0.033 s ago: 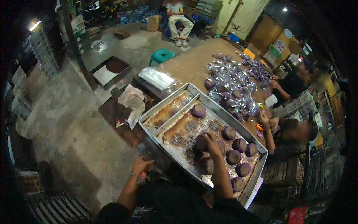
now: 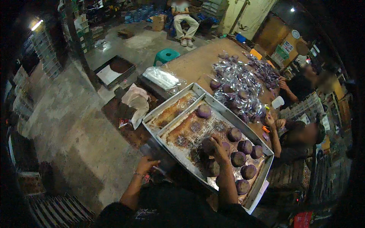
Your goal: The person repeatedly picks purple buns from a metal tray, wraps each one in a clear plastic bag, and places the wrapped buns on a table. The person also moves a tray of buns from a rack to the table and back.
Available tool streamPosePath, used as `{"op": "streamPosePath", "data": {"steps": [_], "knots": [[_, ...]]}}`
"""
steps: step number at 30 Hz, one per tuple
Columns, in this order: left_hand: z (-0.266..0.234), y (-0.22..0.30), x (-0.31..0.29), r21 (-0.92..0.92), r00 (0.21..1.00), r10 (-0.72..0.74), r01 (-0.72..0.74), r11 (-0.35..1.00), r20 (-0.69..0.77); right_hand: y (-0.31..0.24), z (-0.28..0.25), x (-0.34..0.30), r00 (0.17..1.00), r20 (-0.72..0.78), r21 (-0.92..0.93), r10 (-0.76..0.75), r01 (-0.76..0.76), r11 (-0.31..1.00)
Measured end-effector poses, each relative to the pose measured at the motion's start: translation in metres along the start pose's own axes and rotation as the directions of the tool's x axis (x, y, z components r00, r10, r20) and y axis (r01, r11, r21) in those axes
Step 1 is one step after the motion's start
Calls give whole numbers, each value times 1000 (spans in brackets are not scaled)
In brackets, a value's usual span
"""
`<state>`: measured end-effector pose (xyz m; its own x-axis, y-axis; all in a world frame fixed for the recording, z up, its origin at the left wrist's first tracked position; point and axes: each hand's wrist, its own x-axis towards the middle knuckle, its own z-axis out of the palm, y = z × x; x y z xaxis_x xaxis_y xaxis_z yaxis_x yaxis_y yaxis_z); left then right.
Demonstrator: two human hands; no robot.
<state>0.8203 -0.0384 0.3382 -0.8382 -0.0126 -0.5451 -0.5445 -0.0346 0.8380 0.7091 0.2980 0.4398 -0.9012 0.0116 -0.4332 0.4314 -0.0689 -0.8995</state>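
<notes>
My right hand (image 2: 217, 147) is closed on a round purple bun (image 2: 208, 146) with a brownish top, over the middle of a worn metal tray (image 2: 173, 155). Several more such buns lie around it, mostly in the tray's right part, and a single bun (image 2: 203, 111) sits near the far divider. Left of the tray's near edge, my left hand (image 2: 146, 165) is closed, its fingers pinching what looks like a clear plastic bag (image 2: 154, 151). The bag is blurred and see-through, so its outline is hard to make out.
Beyond the tray, a pile of plastic-wrapped purple buns (image 2: 239, 89) covers part of the brown table (image 2: 197, 57). Clear bags (image 2: 161, 78) are stacked left of it, near a crumpled cloth (image 2: 136, 100). Two people work at the right side; another sits far back near a green stool (image 2: 166, 55).
My left hand has shifted slightly, its fingers drawn in a little, and the see-through bag has moved with it. My right hand stays on the bun.
</notes>
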Motion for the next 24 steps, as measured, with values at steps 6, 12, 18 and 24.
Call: {"op": "streamPosePath", "data": {"steps": [6, 12, 18, 24], "knots": [[16, -27, 32, -63, 968, -122, 139, 988, 221, 12, -37, -68, 827, -57, -665, -560, 387, 639], [-1, -52, 24, -180, 978, 28, 11, 984, 208, 19, -42, -130, 815, -24, -809, -579, 324, 490], [13, -33, -7, -530, 993, -107, 117, 840, 50, 2, -31, -143, 847, 25, -804, -531, 332, 493], [52, 0, -64, -667, 991, -83, -5, 745, -100, 13, 26, -165, 460, -186, -406, -868, 769, 494]]}}
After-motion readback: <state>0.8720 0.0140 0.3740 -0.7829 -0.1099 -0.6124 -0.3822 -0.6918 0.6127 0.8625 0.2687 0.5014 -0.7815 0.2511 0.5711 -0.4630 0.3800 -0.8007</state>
